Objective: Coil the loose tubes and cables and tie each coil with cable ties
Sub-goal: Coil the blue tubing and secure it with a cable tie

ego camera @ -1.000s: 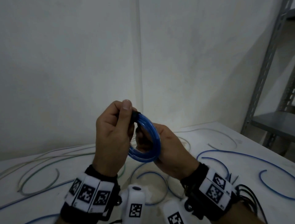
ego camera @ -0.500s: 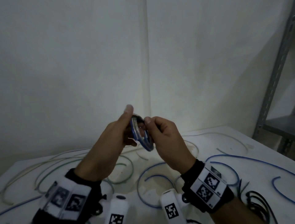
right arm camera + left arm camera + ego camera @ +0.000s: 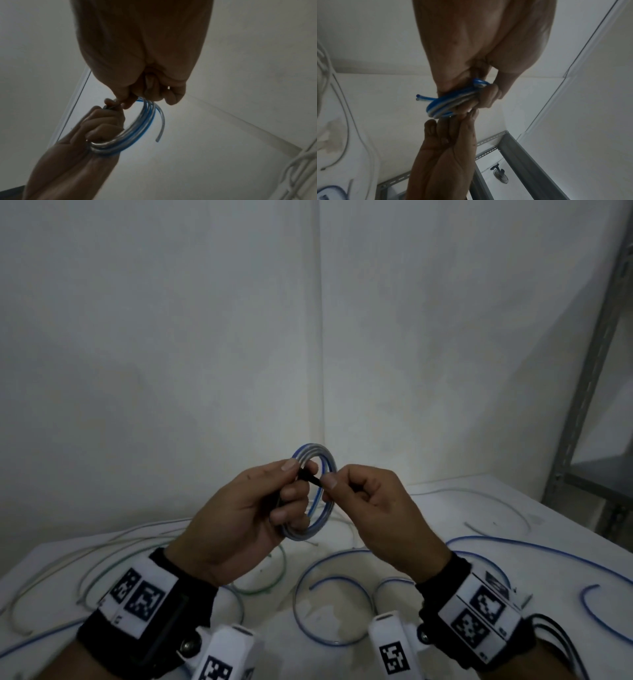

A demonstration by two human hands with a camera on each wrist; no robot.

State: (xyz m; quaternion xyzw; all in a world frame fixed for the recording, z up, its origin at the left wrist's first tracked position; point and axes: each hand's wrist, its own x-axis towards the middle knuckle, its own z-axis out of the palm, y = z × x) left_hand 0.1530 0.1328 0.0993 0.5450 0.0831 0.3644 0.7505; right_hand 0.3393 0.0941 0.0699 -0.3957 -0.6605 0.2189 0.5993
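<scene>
While left hand [image 3: 239, 518] grips blue coil [image 3: 322, 510] | right hand [image 3: 373, 508] pinches black cable tie [image 3: 310, 478] | risk: tie slips, loops spring apart

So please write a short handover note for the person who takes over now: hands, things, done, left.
Left hand: grips the blue and clear tube coil, held up above the table.
Right hand: fingers pinch the black cable tie at the coil.
Done: this tube is coiled.
Left: finish the tie; coil and tie the loose tubes lying on the table.
</scene>
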